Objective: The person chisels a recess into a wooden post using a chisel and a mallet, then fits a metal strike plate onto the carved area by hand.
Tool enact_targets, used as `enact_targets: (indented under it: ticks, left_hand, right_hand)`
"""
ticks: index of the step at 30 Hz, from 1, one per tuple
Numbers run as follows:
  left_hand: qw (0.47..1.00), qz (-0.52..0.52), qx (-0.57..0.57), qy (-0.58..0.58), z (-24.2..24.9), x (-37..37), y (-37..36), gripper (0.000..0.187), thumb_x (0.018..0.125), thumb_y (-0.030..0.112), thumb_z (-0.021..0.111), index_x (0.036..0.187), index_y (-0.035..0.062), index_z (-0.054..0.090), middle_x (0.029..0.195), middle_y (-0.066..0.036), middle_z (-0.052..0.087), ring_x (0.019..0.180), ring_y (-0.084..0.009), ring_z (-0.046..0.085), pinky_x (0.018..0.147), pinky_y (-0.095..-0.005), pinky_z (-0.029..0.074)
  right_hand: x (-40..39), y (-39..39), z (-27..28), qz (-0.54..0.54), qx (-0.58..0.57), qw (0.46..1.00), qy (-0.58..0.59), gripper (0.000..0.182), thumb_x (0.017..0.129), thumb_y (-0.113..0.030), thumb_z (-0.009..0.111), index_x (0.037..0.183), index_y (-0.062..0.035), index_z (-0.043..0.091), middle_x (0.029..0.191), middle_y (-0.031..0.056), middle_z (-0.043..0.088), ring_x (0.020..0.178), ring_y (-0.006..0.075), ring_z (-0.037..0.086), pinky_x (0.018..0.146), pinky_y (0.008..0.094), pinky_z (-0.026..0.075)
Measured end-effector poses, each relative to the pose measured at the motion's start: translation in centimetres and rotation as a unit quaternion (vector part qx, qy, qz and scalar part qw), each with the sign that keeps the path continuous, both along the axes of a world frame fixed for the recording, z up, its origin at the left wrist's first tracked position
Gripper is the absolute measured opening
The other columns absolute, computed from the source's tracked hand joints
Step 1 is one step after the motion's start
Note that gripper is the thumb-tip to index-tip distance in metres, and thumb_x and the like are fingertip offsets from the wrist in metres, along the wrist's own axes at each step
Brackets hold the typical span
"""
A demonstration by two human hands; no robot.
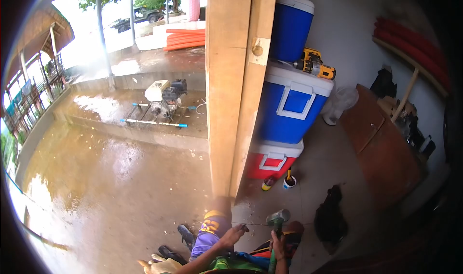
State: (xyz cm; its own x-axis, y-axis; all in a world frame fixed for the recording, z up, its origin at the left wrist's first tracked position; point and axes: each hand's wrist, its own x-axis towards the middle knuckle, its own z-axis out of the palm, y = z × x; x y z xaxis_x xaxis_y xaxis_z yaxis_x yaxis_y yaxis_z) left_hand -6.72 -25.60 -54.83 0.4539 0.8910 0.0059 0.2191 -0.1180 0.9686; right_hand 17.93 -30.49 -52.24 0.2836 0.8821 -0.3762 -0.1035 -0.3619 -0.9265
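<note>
My right hand (278, 247) is wrapped round the green handle of a hammer (278, 217), whose blocky grey head points up in front of my lap. To its left, my left hand (233, 237) is closed, with a small dark thing at its fingertips that is too small to name. Both hands are low in the view, over my legs in purple and dark patterned shorts. Just beyond them stands an upright wooden door (229, 91), edge towards me, with a round hole in a pale recess (258, 50) high on its edge.
Right of the door are stacked blue and red coolers (298, 105), a yellow drill (316, 64), a small paint cup (289, 181) and a black dog (331, 218) on the floor. Left are an engine on a frame (164, 100), sandals (185, 235) and a tan dog (161, 266).
</note>
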Motion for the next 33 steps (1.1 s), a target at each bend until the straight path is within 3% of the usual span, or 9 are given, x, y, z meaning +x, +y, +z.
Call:
enact_targets:
  ticks: [2,6,8,16,24,27,31,32,33]
  left_hand:
    - [0.991,0.056,-0.123,0.025,2.6,-0.3,1.9,0.032,0.102,0.025,0.05,0.123,0.0043,0.061,0.114,-0.02,0.062,0.1,-0.0357,0.064,0.088,-0.043,0.05]
    - [0.985,0.094,0.147,-0.008,11.4,1.2,8.3,0.025,0.1,0.016,0.053,0.121,0.0032,0.057,0.111,-0.025,0.059,0.099,-0.0457,0.057,0.084,-0.0487,0.047]
    - [0.914,0.104,0.388,-0.05,21.6,1.8,11.0,0.029,0.092,0.009,0.059,0.12,0.0037,0.055,0.11,-0.023,0.057,0.104,-0.0446,0.054,0.09,-0.0492,0.044]
    - [0.697,0.166,0.698,-0.008,46.1,3.2,14.5,0.051,0.057,0.015,0.08,0.103,0.0087,0.058,0.095,-0.01,0.055,0.09,-0.0301,0.051,0.079,-0.041,0.038]
    - [0.528,0.286,0.8,-0.02,53.5,4.3,23.1,0.043,0.053,0.023,0.082,0.084,0.0123,0.054,0.081,-0.004,0.053,0.082,-0.0253,0.05,0.073,-0.0374,0.038]
    - [0.521,0.26,0.813,-0.012,54.0,4.2,24.2,0.032,0.063,0.017,0.08,0.082,0.0122,0.054,0.078,-0.004,0.051,0.075,-0.025,0.048,0.068,-0.038,0.036]
    - [0.516,0.271,0.812,0.003,53.8,4.2,24.4,0.045,0.05,0.024,0.082,0.086,0.014,0.056,0.08,-0.003,0.052,0.08,-0.0233,0.05,0.071,-0.0363,0.038]
    - [0.514,0.269,0.815,-0.001,53.8,4.2,24.6,0.045,0.05,0.024,0.082,0.086,0.0142,0.056,0.08,-0.003,0.052,0.079,-0.0232,0.05,0.071,-0.0362,0.038]
    - [0.511,0.267,0.817,-0.004,53.7,4.2,24.7,0.046,0.049,0.024,0.082,0.086,0.0144,0.057,0.08,-0.002,0.052,0.079,-0.0231,0.05,0.07,-0.0362,0.038]
  right_hand:
    - [-0.5,1.2,3.5,0.006,0.045,0.999,0.011,0.028,0.097,-0.031,0.062,0.104,-0.0049,0.058,0.061,0.0007,0.047,0.04,0.0119,0.047,0.036,0.0286,0.039]
    - [-1.0,2.8,7.5,0.01,0.094,0.995,0.031,0.03,0.1,-0.029,0.059,0.115,-0.0036,0.057,0.064,0.0005,0.047,0.042,0.0107,0.046,0.039,0.0274,0.04]
    - [-1.6,3.2,10.0,0.012,0.128,0.991,0.038,0.032,0.1,-0.027,0.057,0.12,-0.0027,0.055,0.065,0.0006,0.047,0.044,0.0102,0.046,0.041,0.0267,0.041]
    - [-2.4,4.3,18.3,-0.035,0.383,0.923,-0.009,0.05,0.095,-0.039,0.059,0.127,-0.0007,0.05,0.071,0.0016,0.043,0.053,0.0096,0.043,0.046,0.0257,0.042]
    - [-3.9,6.4,21.2,-0.062,0.474,0.878,-0.006,0.062,0.095,-0.049,0.054,0.133,0.0001,0.046,0.07,0.0017,0.042,0.052,0.0094,0.041,0.045,0.026,0.041]
    - [-4.6,7.8,22.6,-0.04,0.497,0.867,-0.002,0.065,0.096,-0.047,0.052,0.14,-0.0007,0.041,0.072,0.0026,0.043,0.051,0.01,0.041,0.045,0.0263,0.041]
    - [-6.2,9.2,25.0,-0.032,0.52,0.853,0.002,0.068,0.098,-0.043,0.049,0.15,-0.0039,0.03,0.078,0.005,0.045,0.05,0.0111,0.041,0.044,0.0267,0.041]
    - [-6.1,9.6,25.5,-0.021,0.527,0.849,0.038,0.041,0.098,-0.036,0.052,0.118,-0.004,0.037,0.08,0.0068,0.047,0.052,0.0132,0.044,0.044,0.0276,0.042]
    - [-6.5,9.8,26.5,-0.027,0.527,0.849,0.03,0.042,0.098,-0.037,0.052,0.119,-0.0042,0.037,0.079,0.0068,0.047,0.052,0.0131,0.044,0.044,0.0274,0.042]
